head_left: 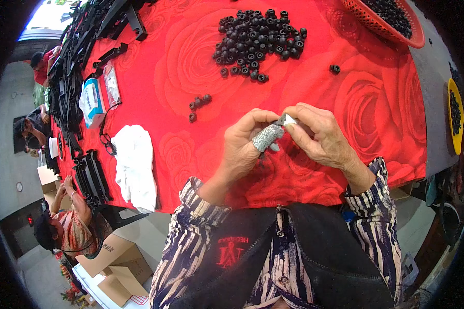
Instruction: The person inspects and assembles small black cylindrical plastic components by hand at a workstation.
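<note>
Both hands meet above the red rose-patterned cloth, close to its front edge. My left hand [241,140] is closed, its thumb and a finger pinching a small dark part [280,122]. A grey speckled wrap [267,138] covers one of its fingers. My right hand [319,135] pinches at the same part from the other side, with a small white piece [290,120] showing at its fingertips. The fingers hide most of the part, so its exact kind is unclear. Beyond the hands lies a pile of small black ring-shaped parts [258,44].
A few black parts [198,101] lie left of the pile; others [335,68] lie right. A red basket [419,38] and yellow tray [460,139] hold more. White cloth [135,167], glasses [106,139], a tissue pack [92,103] and long black pieces [92,175] line the left. People sit beyond.
</note>
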Action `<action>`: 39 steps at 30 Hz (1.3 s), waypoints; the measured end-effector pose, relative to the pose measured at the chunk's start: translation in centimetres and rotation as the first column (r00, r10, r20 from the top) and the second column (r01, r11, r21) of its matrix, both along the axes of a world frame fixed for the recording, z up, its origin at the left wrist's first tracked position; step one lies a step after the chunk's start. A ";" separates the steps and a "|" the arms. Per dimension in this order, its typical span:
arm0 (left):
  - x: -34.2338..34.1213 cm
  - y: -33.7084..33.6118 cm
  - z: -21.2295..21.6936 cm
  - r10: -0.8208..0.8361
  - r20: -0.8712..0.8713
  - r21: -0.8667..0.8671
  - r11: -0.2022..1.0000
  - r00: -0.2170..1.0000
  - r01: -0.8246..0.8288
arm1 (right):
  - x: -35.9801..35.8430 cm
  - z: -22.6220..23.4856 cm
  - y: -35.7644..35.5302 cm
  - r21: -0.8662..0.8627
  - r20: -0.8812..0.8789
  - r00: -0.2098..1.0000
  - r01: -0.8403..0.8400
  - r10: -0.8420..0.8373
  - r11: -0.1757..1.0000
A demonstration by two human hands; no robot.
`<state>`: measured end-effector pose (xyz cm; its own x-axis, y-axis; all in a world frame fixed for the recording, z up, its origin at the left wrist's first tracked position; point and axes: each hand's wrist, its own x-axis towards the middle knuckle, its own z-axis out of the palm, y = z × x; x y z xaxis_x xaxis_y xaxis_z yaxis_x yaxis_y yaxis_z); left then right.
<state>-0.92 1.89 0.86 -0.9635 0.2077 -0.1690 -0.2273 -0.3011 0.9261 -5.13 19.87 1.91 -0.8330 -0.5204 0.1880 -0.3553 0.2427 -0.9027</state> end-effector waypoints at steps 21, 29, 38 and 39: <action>0.1 -0.4 -0.2 -0.042 0.057 0.052 0.998 0.997 0.039 | -0.2 -0.3 0.1 0.046 -0.054 0.998 -0.020 0.023 0.999; 0.0 0.1 -0.2 0.044 0.020 0.008 0.999 0.999 -0.044 | 0.2 -0.2 -0.1 0.002 -0.019 0.999 0.034 -0.034 0.999; 0.0 0.0 -0.3 0.081 0.030 0.086 0.993 0.996 -0.084 | 0.3 0.4 0.0 -0.148 -0.079 0.992 0.085 -0.097 0.985; -0.1 0.0 -0.6 0.057 0.037 0.163 0.985 0.998 -0.062 | 0.3 0.2 0.1 -0.120 -0.159 0.985 0.043 -0.062 0.992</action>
<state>-1.01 1.87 0.28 -0.9696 0.1778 -0.1680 -0.2330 -0.4620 0.8558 -4.79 19.95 2.15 -0.8118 -0.4439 0.3794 -0.4891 0.1620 -0.8570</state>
